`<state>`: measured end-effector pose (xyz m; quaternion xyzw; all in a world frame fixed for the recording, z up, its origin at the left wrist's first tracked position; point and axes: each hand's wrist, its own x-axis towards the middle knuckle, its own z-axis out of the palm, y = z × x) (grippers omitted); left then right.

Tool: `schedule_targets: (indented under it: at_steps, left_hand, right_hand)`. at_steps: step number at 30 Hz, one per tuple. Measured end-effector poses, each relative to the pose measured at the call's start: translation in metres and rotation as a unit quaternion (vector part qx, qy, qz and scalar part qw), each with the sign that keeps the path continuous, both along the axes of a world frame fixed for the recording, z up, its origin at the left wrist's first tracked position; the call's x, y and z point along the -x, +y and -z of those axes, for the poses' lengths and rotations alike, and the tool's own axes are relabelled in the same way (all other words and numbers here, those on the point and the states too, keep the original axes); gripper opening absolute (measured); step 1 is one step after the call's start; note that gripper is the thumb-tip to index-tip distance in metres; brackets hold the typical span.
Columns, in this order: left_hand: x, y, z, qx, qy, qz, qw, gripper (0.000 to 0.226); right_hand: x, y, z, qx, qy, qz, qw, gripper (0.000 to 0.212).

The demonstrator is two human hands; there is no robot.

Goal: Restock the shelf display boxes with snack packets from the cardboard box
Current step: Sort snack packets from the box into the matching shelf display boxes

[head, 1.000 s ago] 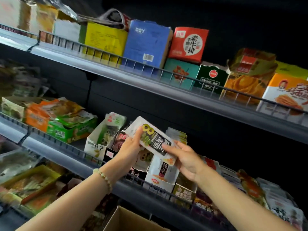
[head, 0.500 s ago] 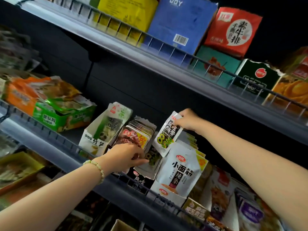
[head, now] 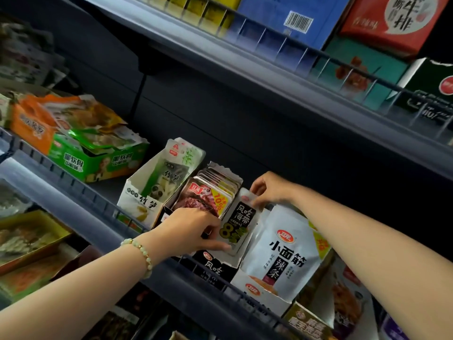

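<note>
Both hands on one kelp packet (head: pixel 239 222) — seating it
The right hand (head: pixel 269 190) pinches its top corner, the left hand (head: pixel 196 229) grips its lower edge; it stands in the black display box (head: pixel 213 267) under the left palm. The red packets (head: pixel 208 197) beside look full — restocking seems well along, unfinished

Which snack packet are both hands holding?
The black-panelled packet with the big green 8. The left hand grips its bottom and the right hand pinches its top; the other packets just sit in their boxes.
</note>
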<state>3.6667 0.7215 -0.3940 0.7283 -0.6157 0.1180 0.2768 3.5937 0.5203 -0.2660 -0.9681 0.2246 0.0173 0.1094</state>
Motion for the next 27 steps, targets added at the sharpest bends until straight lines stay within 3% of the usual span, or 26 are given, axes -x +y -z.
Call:
schedule_targets:
  at_steps: [4,12,16,22,27]
  left_hand:
    - [0.000,0.000,0.001,0.003,0.007,-0.003,1.000,0.050]
    - [0.013,0.009,0.002,-0.028,0.032,-0.046,0.998,0.059]
    - [0.046,0.044,0.010,0.002,0.065,-0.056,0.996,0.078]
    - [0.104,0.129,0.048,-0.079,0.217,-0.052,0.972,0.072]
    - [0.136,0.173,0.098,-0.164,0.365,-0.070,0.914,0.084]
  right_hand:
    - [-0.002,-0.008,0.009,0.026,-0.028,0.003,0.999,0.019]
    - [0.034,0.022,-0.027,-0.046,-0.200,0.002,0.979,0.016]
    - [0.080,0.070,-0.033,-0.101,-0.237,-0.066,0.964,0.021]
    - [0.162,0.129,0.034,-0.188,-0.168,-0.108,0.962,0.026]
    - [0.214,0.156,0.159,-0.255,-0.079,-0.068,0.961,0.025]
